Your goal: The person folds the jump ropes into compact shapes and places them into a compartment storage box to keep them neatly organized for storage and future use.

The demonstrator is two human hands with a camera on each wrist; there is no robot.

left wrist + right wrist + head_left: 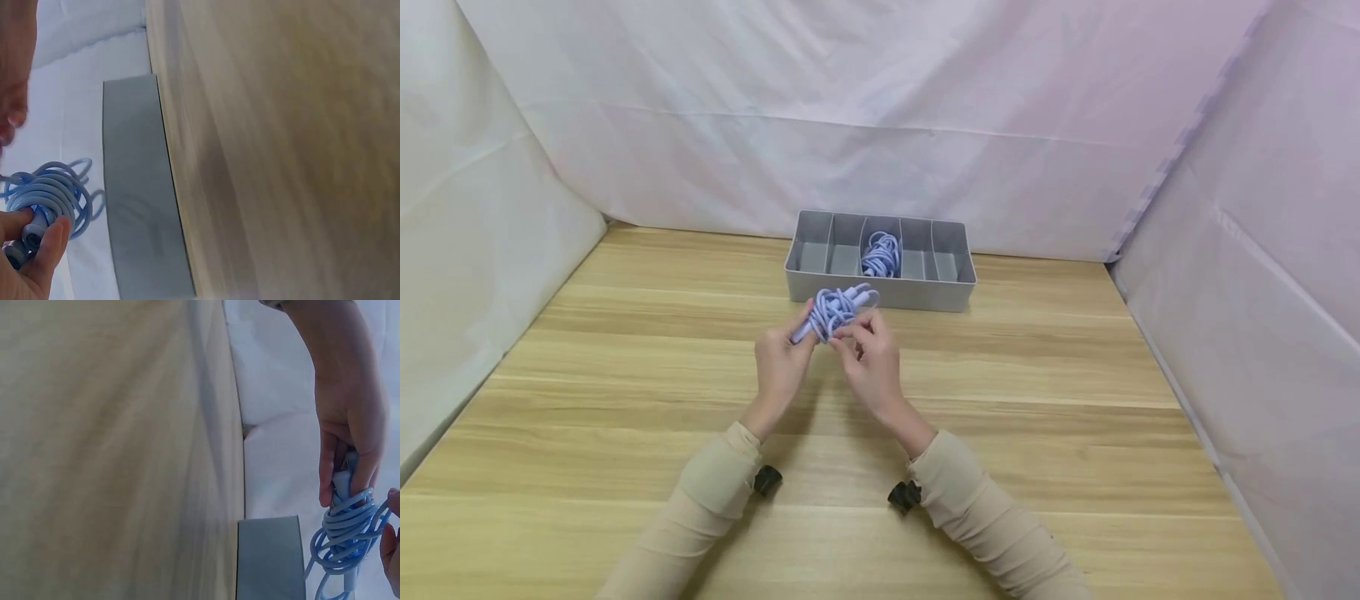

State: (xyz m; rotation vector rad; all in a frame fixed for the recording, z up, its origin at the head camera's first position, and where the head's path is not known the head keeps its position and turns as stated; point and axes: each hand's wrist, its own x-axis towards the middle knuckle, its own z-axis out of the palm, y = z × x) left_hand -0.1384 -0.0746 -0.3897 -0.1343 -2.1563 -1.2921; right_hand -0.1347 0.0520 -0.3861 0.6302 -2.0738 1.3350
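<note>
A coiled light-blue cable (pixel 831 313) with thick plug ends is held up in front of the grey box. My left hand (pixel 782 357) grips the bundle by its plug ends; in the left wrist view the thumb and a finger (pixel 52 250) close around them. At the bundle's near right side, my right hand (pixel 874 360) pinches a strand of the same cable. The right wrist view shows that strand running from the wound coil (pixel 350 531) to the right fingers (pixel 391 550) at the frame's edge.
A grey box (pixel 880 293) with several compartments stands at the back of the wooden table (pixel 1045 400). Another coiled blue cable (pixel 882 255) lies in its middle compartment. White cloth (pixel 880 158) hangs behind and on both sides.
</note>
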